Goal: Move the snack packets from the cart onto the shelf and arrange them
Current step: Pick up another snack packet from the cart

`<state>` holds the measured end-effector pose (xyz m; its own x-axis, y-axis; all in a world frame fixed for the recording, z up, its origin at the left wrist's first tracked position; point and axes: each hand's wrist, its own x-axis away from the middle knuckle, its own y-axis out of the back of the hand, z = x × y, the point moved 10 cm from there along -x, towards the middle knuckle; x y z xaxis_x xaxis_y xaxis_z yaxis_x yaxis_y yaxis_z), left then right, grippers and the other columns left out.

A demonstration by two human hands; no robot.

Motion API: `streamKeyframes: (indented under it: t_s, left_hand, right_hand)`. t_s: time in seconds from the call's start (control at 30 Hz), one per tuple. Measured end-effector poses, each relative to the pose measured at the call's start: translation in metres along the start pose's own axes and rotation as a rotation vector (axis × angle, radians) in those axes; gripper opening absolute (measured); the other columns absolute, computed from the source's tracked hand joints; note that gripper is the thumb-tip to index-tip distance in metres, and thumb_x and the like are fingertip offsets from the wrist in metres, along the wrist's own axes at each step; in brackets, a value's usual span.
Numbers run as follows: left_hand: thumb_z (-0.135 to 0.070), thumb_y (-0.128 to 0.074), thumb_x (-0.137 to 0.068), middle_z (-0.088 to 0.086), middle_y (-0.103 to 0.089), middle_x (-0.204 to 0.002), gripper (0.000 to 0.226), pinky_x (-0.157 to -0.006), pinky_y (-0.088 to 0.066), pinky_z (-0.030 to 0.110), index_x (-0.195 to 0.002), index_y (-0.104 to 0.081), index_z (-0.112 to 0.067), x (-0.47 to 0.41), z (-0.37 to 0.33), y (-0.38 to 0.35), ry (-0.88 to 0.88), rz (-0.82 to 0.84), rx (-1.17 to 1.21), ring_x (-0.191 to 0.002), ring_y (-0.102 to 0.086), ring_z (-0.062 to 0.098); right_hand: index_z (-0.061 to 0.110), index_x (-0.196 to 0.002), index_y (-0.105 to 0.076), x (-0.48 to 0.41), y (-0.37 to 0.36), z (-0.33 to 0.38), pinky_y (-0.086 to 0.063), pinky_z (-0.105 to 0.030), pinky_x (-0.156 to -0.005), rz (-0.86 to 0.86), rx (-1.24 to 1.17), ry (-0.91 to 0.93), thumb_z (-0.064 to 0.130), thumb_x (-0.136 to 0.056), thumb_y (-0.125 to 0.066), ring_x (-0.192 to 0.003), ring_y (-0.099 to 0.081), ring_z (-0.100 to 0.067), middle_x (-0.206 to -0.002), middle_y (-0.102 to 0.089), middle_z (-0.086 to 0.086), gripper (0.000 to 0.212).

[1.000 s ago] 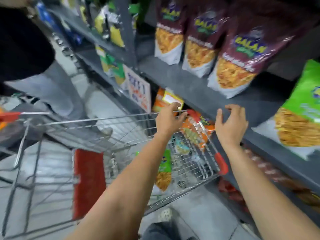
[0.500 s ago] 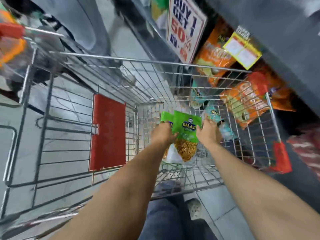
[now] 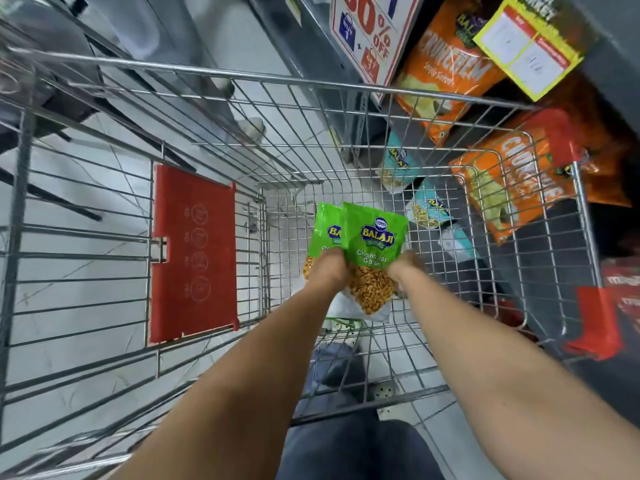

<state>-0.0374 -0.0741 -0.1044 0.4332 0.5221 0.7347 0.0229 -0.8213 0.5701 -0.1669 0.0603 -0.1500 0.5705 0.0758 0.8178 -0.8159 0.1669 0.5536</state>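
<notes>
- Two green snack packets (image 3: 372, 244) are pinched between the left hand (image 3: 327, 271) and right hand (image 3: 403, 268), low inside the cart (image 3: 346, 168).
- Packets are overlapped, upright-ish, with yellow snack showing at the bottom.

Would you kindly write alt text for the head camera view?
Both hands, left hand and right hand, hold two green snack packets inside a wire shopping cart. Teal packets lie deeper in the cart; orange packets sit on the shelf beyond.
</notes>
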Motion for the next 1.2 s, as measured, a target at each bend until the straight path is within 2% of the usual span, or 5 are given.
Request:
streamKeyframes:
  t_s: [0.5,0.67,0.77,0.83,1.2]
  left_hand:
    - [-0.001,-0.051,-0.088,0.021,-0.068,-0.098,0.016,-0.074,-0.049,0.036,-0.094,-0.066,0.001,0.029,-0.022,0.048,-0.111,-0.104,0.082,-0.09,-0.063,0.033]
    - [-0.002,-0.054,-0.086,0.02,-0.067,-0.084,0.012,-0.064,-0.046,0.033,-0.078,-0.062,0.0,0.06,-0.057,0.091,-0.208,-0.179,0.044,-0.077,-0.06,0.028]
    - [0.002,-0.053,-0.083,0.01,-0.048,-0.06,0.034,-0.05,-0.028,0.03,-0.054,-0.041,-0.012,0.083,-0.082,0.117,-0.305,-0.259,0.085,-0.067,-0.048,0.018]
    - [0.002,-0.056,-0.082,0.005,-0.038,-0.055,0.045,-0.051,-0.017,0.031,-0.05,-0.03,-0.015,0.101,-0.104,0.134,-0.392,-0.315,0.139,-0.067,-0.041,0.013]
    - [-0.03,-0.056,-0.077,0.03,-0.068,-0.078,0.024,-0.074,-0.053,0.047,-0.076,-0.062,-0.006,0.202,-0.24,0.185,-0.755,-0.487,0.363,-0.069,-0.065,0.032]
  right_hand:
    - [0.001,-0.125,-0.049,0.04,0.052,0.018,-0.059,-0.029,-0.078,-0.024,-0.263,0.075,-0.007,-0.088,-0.053,-0.102,-0.066,-0.028,-0.126,-0.057,-0.019,0.037]
    - [0.003,-0.082,-0.057,0.075,0.1,0.031,-0.057,-0.03,-0.078,-0.107,-0.386,0.159,0.007,-0.089,-0.06,-0.083,-0.067,-0.026,-0.106,-0.066,-0.02,0.008]
    - [0.01,-0.067,-0.053,0.097,0.128,0.035,-0.057,-0.039,-0.084,-0.174,-0.453,0.241,0.008,-0.089,-0.059,-0.077,-0.061,-0.023,-0.096,-0.066,-0.02,0.023]
    - [0.002,-0.09,-0.063,0.119,0.154,0.034,-0.055,-0.046,-0.089,-0.227,-0.518,0.301,0.009,-0.09,-0.059,-0.087,-0.064,-0.027,-0.104,-0.067,-0.02,0.009]
    - [0.005,-0.092,-0.063,0.25,0.318,-0.012,-0.042,-0.03,-0.072,-0.744,-0.817,0.581,0.016,-0.091,-0.056,-0.079,-0.058,-0.02,-0.093,-0.071,-0.013,0.013]
